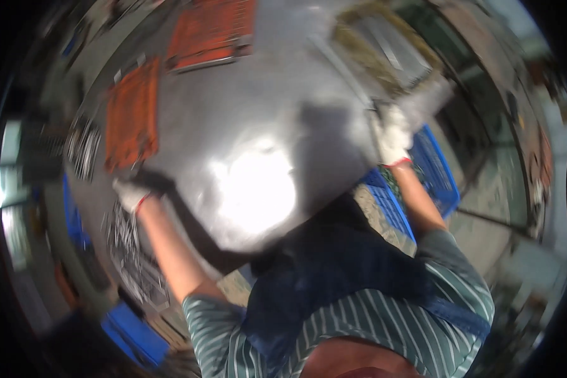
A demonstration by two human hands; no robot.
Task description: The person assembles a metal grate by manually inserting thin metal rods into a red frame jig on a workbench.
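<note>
The striped shirt hangs below the metal sheet. Left hand and right hand, both gloved, grip the sheet's opposite edges. Best keep it level.

Both bare forearms reach forward from the lower edge, spread wide apart. The left hand, in a white glove with a red cuff, sits at the end of an outstretched arm angled up and to the left; its fingers are curled closed, though blur hides how tightly. The right hand, in a matching white glove with a red cuff, is raised higher on the right, elbow bent, fingers pointing upward and wrapped closed. Both striped short sleeves end above the elbows.
</note>
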